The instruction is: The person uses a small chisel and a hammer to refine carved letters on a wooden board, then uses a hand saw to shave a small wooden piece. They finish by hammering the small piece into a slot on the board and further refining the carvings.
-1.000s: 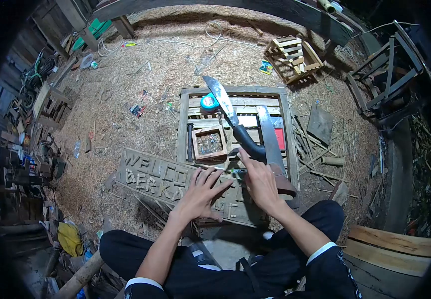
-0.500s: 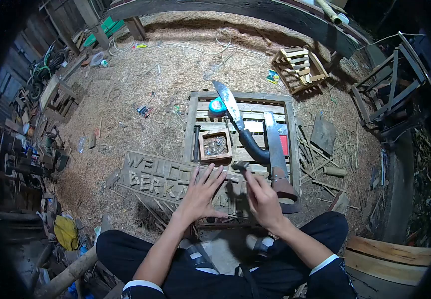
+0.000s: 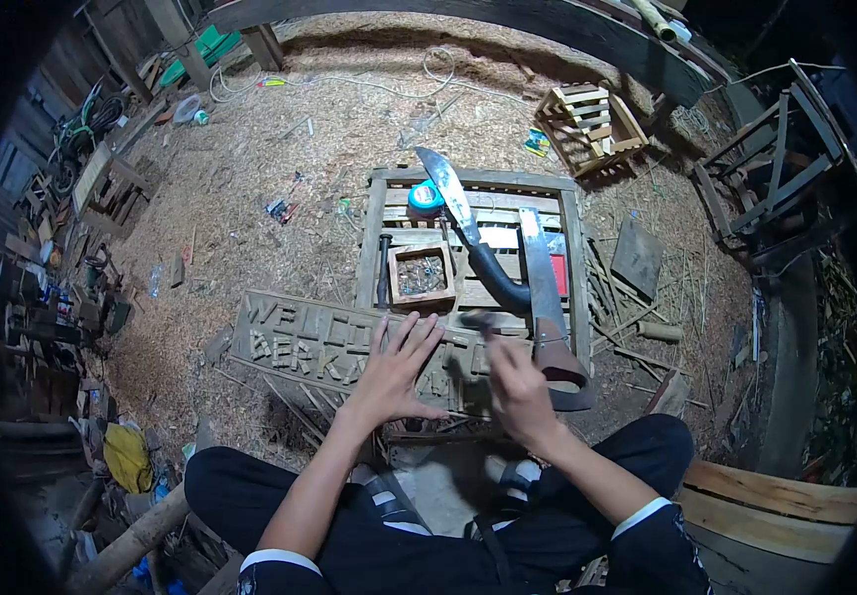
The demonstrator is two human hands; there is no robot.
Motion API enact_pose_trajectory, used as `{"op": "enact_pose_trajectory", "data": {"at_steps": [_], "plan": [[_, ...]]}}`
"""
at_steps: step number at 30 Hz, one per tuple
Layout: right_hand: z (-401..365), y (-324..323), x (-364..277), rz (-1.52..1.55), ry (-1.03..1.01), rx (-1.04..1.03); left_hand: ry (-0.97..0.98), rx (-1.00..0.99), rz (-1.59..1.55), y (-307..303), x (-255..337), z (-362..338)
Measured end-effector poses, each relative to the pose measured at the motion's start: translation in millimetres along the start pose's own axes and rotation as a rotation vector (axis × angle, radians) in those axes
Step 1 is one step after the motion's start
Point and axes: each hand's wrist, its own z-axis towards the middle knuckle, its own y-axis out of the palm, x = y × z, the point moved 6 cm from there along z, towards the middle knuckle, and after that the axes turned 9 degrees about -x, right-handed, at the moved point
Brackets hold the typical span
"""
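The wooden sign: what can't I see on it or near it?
Head view: some letters on the wooden sign, hidden by the left hand.
Head view: the tool, its head blurred, its grip hidden by the right hand.
Head view: the bits in the wooden box, too small to name.

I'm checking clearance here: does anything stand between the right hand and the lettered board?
Nothing visible blocks the right hand from the lettered board, except the dark-headed tool it grips. The left hand is spread on the board, clear of that tool; the saw lies to the right.
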Motion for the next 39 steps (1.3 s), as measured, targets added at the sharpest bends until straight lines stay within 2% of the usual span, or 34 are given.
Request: {"op": "enact_pose_trajectory", "data": {"at_steps": [2, 3, 4, 7, 10, 11, 14, 18, 20, 25, 29, 33, 39], "plan": [[-5, 30, 11, -0.012, 0.125, -0.341, -0.004, -0.006, -0.002, -1, 2, 2], [-2, 29, 7, -0.031, 0.149, -0.373, -0.021, -0.027, 0.001, -2, 2, 3], [4, 24, 1, -0.029, 0.141, -0.376, -0.044, -0.046, -0.002, -2, 2, 3], [13, -3, -13, 0.053, 0.072, -0.176, -0.037, -0.017, 0.003, 1, 0, 1], [0, 14, 4, -0.008, 0.114, -0.242, -0.003, 0.001, 0.009, 1, 1, 2], [-4, 24, 12, -0.019, 0.143, -0.328, -0.007, -0.002, -0.004, 2, 2, 3], [4, 11, 4, 0.026, 0.156, -0.324, -0.03, -0.019, 0.013, -7, 2, 4], [18, -13, 1, -0.018, 0.184, -0.193, -0.018, 0.018, -0.076, -11, 5, 7], [18, -12, 13, -0.004, 0.222, -0.19, -0.094, 0.03, -0.146, -10, -1, 12], [22, -5, 32, -0.032, 0.261, -0.185, -0.047, 0.255, -0.175, -16, 0, 28], [26, 0, 44, -0.073, 0.273, -0.179, -0.035, 0.293, -0.172, -26, 3, 35], [33, 1, 43, -0.106, 0.251, -0.229, -0.08, 0.308, -0.247, -26, 0, 36], [42, 7, 44, -0.167, 0.25, -0.263, 0.003, 0.241, -0.185, -26, -2, 38]]}}
